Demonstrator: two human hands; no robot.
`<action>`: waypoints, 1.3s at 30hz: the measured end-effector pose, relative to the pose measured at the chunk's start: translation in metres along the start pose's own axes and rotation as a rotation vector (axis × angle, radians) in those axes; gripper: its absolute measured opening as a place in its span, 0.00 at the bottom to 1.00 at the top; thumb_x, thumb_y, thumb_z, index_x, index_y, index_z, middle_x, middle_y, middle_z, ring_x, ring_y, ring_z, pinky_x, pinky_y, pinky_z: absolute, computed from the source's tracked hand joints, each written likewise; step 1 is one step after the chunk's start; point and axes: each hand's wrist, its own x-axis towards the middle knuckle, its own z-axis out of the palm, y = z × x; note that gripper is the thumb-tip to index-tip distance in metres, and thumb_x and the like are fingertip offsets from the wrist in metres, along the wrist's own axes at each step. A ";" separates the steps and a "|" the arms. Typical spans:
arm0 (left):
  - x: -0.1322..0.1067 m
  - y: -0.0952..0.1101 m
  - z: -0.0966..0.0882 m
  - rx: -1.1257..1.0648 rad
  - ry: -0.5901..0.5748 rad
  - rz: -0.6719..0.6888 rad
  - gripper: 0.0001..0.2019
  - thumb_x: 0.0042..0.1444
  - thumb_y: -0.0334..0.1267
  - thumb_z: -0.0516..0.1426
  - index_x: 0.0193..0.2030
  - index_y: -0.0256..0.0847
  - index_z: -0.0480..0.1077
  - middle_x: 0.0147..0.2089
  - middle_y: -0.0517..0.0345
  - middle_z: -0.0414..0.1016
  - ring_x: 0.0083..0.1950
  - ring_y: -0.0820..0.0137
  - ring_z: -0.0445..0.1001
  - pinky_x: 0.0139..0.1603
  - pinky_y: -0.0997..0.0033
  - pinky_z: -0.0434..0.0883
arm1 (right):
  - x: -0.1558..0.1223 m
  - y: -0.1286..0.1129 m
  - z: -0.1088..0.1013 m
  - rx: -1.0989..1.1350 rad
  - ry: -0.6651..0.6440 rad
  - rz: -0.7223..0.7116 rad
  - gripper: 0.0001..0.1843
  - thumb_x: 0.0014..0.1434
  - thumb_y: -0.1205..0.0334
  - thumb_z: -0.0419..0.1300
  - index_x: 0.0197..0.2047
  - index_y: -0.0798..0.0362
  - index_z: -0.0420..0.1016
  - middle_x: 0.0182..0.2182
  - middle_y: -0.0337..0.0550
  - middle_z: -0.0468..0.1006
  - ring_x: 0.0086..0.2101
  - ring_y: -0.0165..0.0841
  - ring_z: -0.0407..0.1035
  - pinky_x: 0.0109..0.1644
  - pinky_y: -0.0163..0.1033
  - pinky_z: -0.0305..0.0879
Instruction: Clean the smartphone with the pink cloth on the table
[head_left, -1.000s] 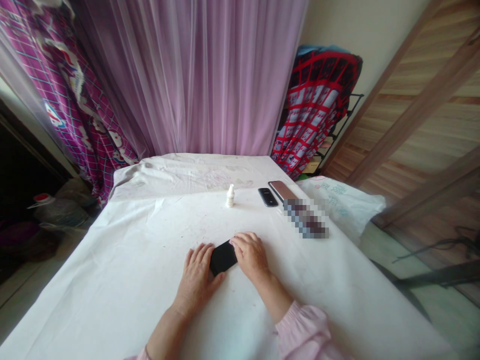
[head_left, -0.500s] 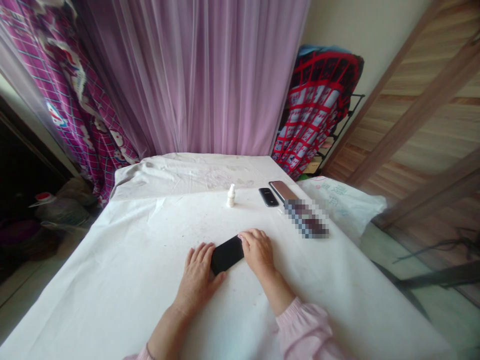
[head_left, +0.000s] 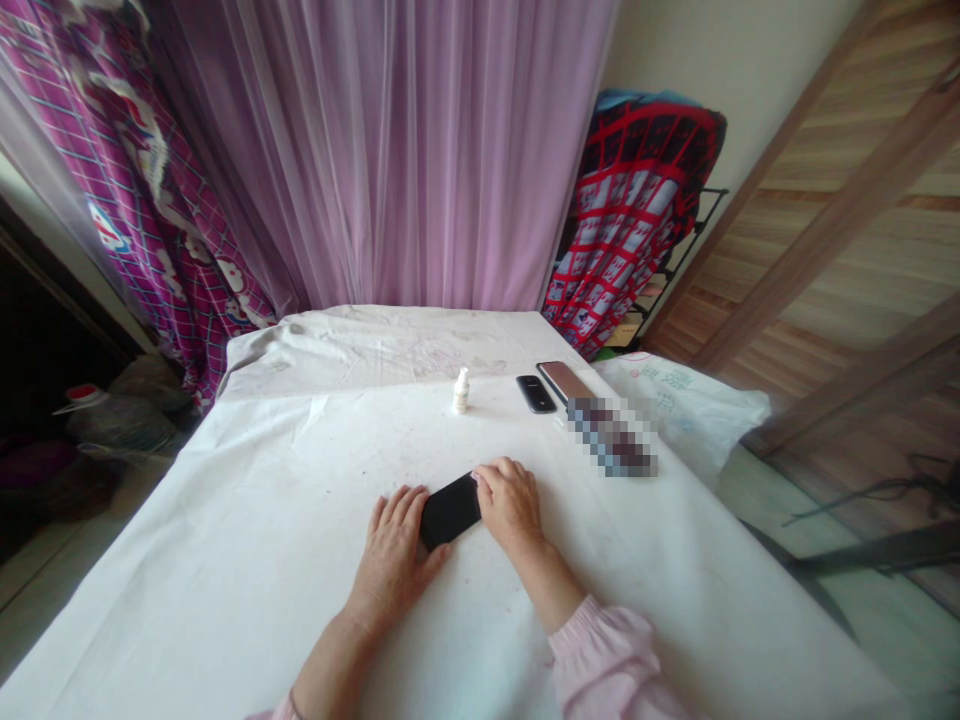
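Black phone [head_left: 450, 511] lies flat, dark screen up, on a table covered with a white cloth [head_left: 247, 560], in the near middle of the view and set at a slant, its right end farther from the viewer. Two bare hands meet it, one at each end. The left hand [head_left: 395, 548] holds the left end between its thumb, stretched along the near edge, and its fingers, which lie together at the far corner. The right hand [head_left: 511, 502] has its fingers bunched closely together over the right end; whether they pinch something small cannot be told. A loose pink sleeve [head_left: 607, 655] is gathered on the right forearm.

Beyond the hands, a small white bottle [head_left: 460, 396] with a narrow top stands upright. To its right lie a small dark phone [head_left: 535, 395] and, just beside that, a larger rose-gold phone [head_left: 566, 384]. Next to these, nearer the viewer, a pixelated patch [head_left: 611, 440] hides whatever is there.

A purple curtain [head_left: 397, 150] hangs behind the table, with grid-patterned magenta fabric [head_left: 187, 260] at the left. At the right are red-and-black checked fabric [head_left: 637, 200], a white plastic bag [head_left: 690, 400] beside the table, and wooden panelling [head_left: 847, 200].
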 end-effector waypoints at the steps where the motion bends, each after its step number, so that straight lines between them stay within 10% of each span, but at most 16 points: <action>1: 0.000 0.000 0.000 0.002 -0.001 0.001 0.29 0.57 0.46 0.58 0.64 0.39 0.60 0.63 0.43 0.69 0.66 0.51 0.63 0.67 0.42 0.56 | 0.000 0.000 0.001 0.001 0.005 -0.007 0.10 0.63 0.67 0.58 0.39 0.46 0.80 0.38 0.43 0.76 0.39 0.35 0.67 0.42 0.40 0.54; 39: 0.001 0.000 0.000 -0.002 -0.007 -0.005 0.29 0.55 0.46 0.58 0.63 0.39 0.62 0.63 0.42 0.69 0.66 0.50 0.63 0.66 0.41 0.57 | -0.010 -0.022 0.006 0.081 -0.018 -0.133 0.07 0.64 0.66 0.57 0.39 0.47 0.77 0.37 0.40 0.77 0.41 0.34 0.68 0.44 0.39 0.54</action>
